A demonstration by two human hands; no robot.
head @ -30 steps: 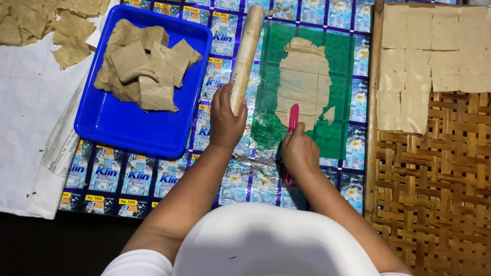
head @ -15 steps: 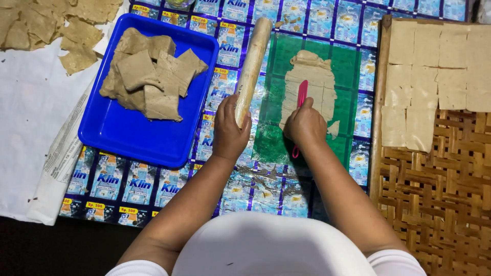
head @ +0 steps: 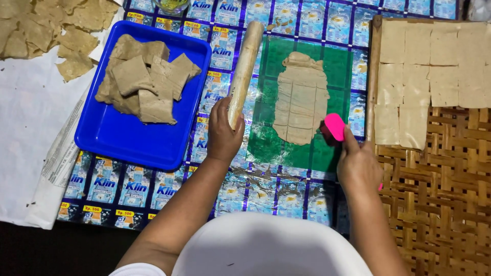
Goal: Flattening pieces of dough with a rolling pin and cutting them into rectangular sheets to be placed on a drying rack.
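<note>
My left hand (head: 223, 134) grips the lower end of a wooden rolling pin (head: 245, 69) that lies upright on the mat. A thin sheet of beige dough (head: 300, 97), scored into squares, lies on a green plastic sheet (head: 271, 143). My right hand (head: 359, 166) holds a pink flat scraper (head: 335, 126) at the dough sheet's lower right corner. A blue tray (head: 128, 140) to the left holds a pile of thick dough pieces (head: 146, 82).
A woven bamboo tray (head: 434, 194) on the right carries several cut dough squares (head: 434, 61). Dried thin pieces (head: 46, 30) lie on white paper (head: 25, 133) at the upper left. A white bowl rim (head: 271, 250) is near my body.
My right hand moved with the pink scraper from the middle of the dough sheet to its lower right corner. The left hand stayed on the rolling pin.
</note>
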